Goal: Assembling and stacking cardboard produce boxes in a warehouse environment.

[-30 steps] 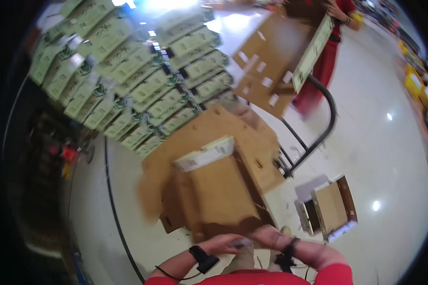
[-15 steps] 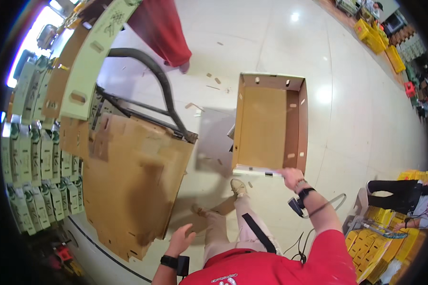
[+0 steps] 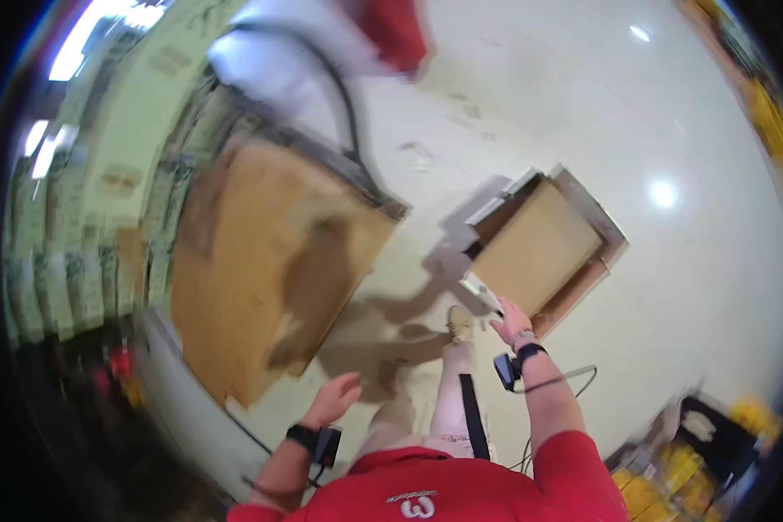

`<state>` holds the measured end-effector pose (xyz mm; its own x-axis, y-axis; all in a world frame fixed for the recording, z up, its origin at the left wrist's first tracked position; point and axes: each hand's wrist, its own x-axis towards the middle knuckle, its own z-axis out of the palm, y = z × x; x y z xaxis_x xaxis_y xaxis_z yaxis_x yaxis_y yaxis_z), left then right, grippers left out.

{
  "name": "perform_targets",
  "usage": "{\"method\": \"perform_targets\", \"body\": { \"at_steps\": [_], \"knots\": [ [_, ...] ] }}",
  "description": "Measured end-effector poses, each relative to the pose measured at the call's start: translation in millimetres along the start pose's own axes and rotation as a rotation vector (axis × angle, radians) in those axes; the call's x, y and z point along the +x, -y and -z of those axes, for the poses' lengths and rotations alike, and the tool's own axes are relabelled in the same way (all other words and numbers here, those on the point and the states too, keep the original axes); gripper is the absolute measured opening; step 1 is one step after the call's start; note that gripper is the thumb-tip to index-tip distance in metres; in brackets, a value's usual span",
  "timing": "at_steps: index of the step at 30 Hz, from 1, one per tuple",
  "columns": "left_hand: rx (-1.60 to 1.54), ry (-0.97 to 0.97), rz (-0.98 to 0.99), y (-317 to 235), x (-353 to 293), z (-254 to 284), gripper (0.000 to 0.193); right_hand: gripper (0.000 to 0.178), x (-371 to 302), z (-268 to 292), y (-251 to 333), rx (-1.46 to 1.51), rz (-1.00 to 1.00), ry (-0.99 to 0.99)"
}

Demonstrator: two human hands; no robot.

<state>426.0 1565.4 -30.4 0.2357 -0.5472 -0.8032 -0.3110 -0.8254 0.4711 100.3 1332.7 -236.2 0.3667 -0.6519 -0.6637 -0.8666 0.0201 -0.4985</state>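
Note:
An open cardboard box (image 3: 544,252), brown inside with a white outer rim, is held above the floor to my front right, its long axis slanting. My right hand (image 3: 515,320) is closed on its near edge, close to the near corner; the fingertips are partly hidden by the box wall. My left hand (image 3: 333,400) hangs in the air beside the cardboard-topped cart, holding nothing, its fingers loosely extended. Both wrists wear dark bands with small devices.
The cart (image 3: 270,252) with a brown cardboard top and a curved black handle (image 3: 344,104) stands to my left. Stacked pale green cartons (image 3: 70,287) line the far left. Someone in red stands ahead. Yellow items (image 3: 670,478) lie at lower right; cardboard scraps lie on the floor.
The box has turned clockwise and tilted, with my right hand still at its near edge. My left hand has risen slightly. The whole view has swung, blurring the surroundings.

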Motion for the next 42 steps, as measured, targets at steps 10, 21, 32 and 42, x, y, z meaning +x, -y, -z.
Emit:
{"method": "perform_targets", "body": {
  "at_steps": [10, 21, 32, 42],
  "knots": [
    [-0.348, -0.389, 0.121, 85, -91, 32, 0.041, 0.053, -35, 12, 281, -0.237, 0.823, 0.124],
    [-0.504, -0.547, 0.136, 192, -140, 107, 0.044, 0.040, -6, -75, 507, -0.690, 0.467, -0.255],
    [-0.422, -0.495, -0.228, 151, -102, 166, 0.041, 0.035, 9, -58, 488, -1.031, 0.828, -0.124],
    [-0.568, -0.596, -0.199, 81, -100, 126, 0.059, 0.034, -65, -6, 513, -0.950, 1.083, -0.077]
  ]
}}
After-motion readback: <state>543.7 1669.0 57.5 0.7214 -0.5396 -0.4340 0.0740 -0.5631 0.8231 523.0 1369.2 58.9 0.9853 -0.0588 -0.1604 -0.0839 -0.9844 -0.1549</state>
